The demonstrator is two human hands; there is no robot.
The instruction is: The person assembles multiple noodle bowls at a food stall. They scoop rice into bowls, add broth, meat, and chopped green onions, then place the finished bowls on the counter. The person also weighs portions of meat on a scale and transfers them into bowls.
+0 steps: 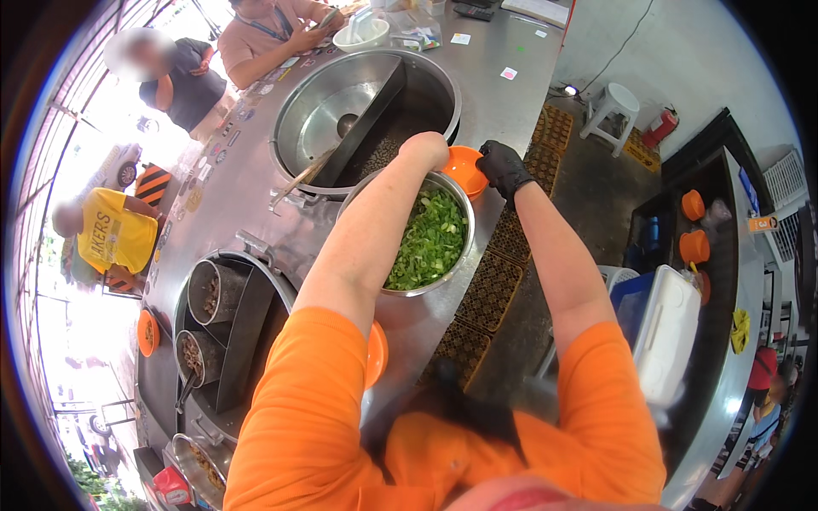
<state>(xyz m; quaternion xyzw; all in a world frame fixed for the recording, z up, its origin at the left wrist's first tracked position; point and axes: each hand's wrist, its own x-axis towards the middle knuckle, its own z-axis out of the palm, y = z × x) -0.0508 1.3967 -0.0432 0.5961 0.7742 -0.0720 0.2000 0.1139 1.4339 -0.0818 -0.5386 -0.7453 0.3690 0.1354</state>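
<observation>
My right hand [504, 169], in a black glove, grips the rim of an orange bowl [464, 167] at the edge of the steel counter. My bare left hand [424, 152] is bent down between this bowl and the large pot; its fingers are hidden behind the hand. Below my left forearm stands a steel bowl [468, 223] filled with chopped green onions [430, 243]. The large round pot [452, 81] beyond has a divider, with dark broth on one side and a ladle [346, 125] in the other.
At the left, a second divided pot [281, 285] holds metal cylinders of meat. Another orange bowl [376, 353] sits beside my left sleeve. Across the steel counter [490, 51] are several people. A white stool [612, 115], a fire extinguisher [660, 126] and a cooler [677, 336] stand at right.
</observation>
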